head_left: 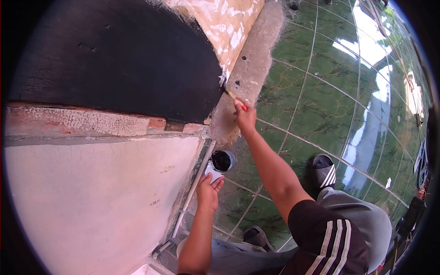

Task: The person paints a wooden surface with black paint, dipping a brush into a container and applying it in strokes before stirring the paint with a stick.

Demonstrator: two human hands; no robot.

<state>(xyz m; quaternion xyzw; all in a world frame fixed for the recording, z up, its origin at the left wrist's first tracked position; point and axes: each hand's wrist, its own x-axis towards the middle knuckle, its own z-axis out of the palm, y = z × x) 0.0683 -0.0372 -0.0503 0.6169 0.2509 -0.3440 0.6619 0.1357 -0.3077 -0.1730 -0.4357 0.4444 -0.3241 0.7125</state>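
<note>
Your right hand (245, 115) held a thin paintbrush with a yellowish handle and a red end (232, 95), fingers closed around the rear of the handle. Its dark tip met the edge of a broad, flat, black-coated panel (119, 59), beside a tan area streaked with white (233, 27). A rough grey-brown concrete strip (252, 55) ran next to it, bordering a glossy green tiled floor (293, 105).

Your left hand (208, 192) was lower, its fingers nearly closed on a thin white flat piece (214, 173). This met the rim of a round, pale-walled container (232, 159) of black paint (220, 162); you could not tell whether the 2 were joined.

The brush looked light, its handle stiff and its tip probably soft, so a loose grip on the dry rear half seemed best; wet paint would likely make it slippery nearer the tip. The white piece seemed light and easily bent, and the container, its contents likely to slosh, seemed safest held level by its outer wall.
</note>
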